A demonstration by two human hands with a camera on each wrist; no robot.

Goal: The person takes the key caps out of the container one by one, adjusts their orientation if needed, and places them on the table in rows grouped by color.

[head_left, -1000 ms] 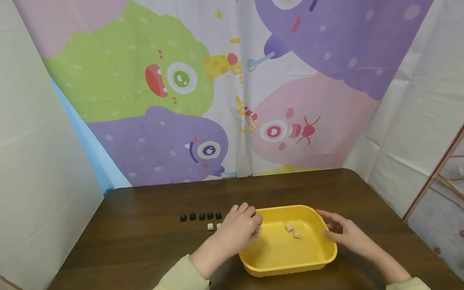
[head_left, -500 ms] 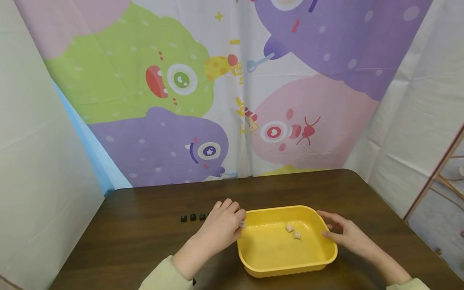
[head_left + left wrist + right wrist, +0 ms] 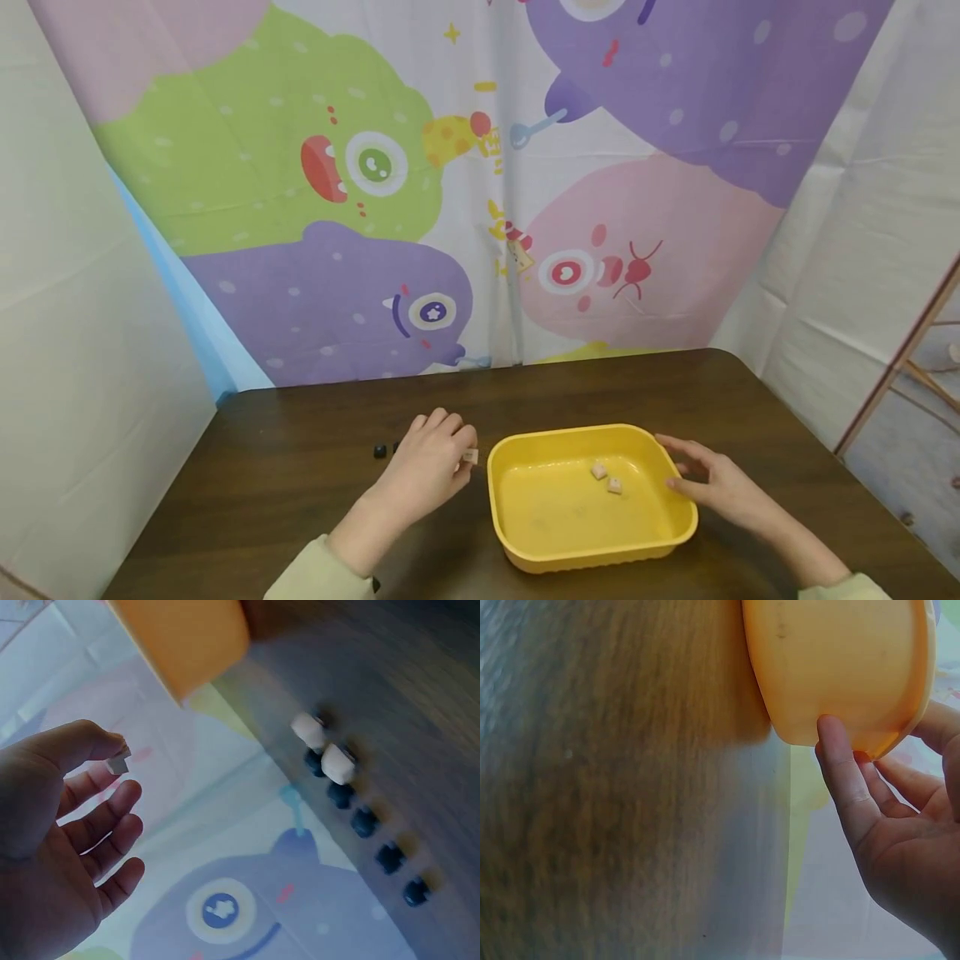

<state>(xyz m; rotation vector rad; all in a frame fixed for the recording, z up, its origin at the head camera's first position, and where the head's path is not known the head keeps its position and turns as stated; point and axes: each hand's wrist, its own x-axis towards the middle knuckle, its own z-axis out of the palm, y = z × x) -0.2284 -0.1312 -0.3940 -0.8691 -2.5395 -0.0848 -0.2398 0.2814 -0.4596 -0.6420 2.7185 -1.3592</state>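
Observation:
My left hand (image 3: 423, 467) pinches a beige keycap (image 3: 470, 456) between thumb and fingertips, above the table left of a yellow tub (image 3: 592, 554). In the left wrist view that keycap (image 3: 118, 760) sits at the thumb tip, the other fingers loosely bent. Beyond it, several black keycaps (image 3: 364, 822) form a row, with two beige keycaps (image 3: 339, 763) beside it. From the head view, the left hand hides most of them. My right hand (image 3: 720, 487) holds the tub's right side, thumb over the rim and fingers against the outer wall (image 3: 840, 667). Two beige keycaps (image 3: 614, 485) lie inside the tub.
The dark wooden table (image 3: 315, 417) has a rounded far edge. Behind it hangs a cartoon-print curtain (image 3: 360, 308), with pale cloth at both sides. A small dark object (image 3: 376, 585) shows beside the left sleeve.
My left hand has moved left from over the tub's left rim to above the keycap rows, carrying the beige keycap. The right hand and tub have stayed in place.

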